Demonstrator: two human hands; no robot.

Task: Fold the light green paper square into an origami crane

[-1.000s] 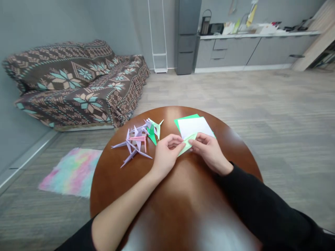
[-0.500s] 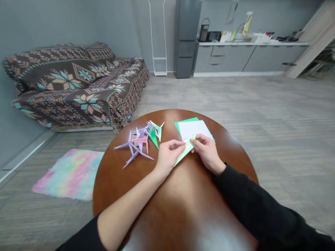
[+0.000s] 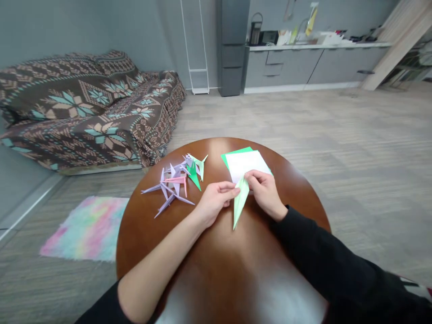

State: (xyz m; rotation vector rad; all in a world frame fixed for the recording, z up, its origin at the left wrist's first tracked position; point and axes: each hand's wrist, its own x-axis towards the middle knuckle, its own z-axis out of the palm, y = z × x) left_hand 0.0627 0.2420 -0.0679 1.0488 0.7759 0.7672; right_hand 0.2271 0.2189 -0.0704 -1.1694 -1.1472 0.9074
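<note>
Both my hands hold a light green folded paper piece (image 3: 240, 204) above a round brown table (image 3: 222, 265); its long point hangs toward me. My left hand (image 3: 216, 200) pinches the piece's upper left edge. My right hand (image 3: 265, 191) grips its top from the right. Just beyond my hands lies a small stack of flat sheets, a white sheet (image 3: 245, 163) over a green sheet (image 3: 233, 153). To the left rests a pile of folded paper cranes (image 3: 178, 180) in lilac, pink and green.
A sofa under a patterned brown blanket (image 3: 84, 112) stands at the left. A pastel rug (image 3: 86, 227) lies on the floor beside the table. Grey cabinets and a cluttered counter (image 3: 313, 49) line the far wall.
The green paper piece has turned from lying slanted between my hands to hanging with its long point toward me. The view shifted slightly.
</note>
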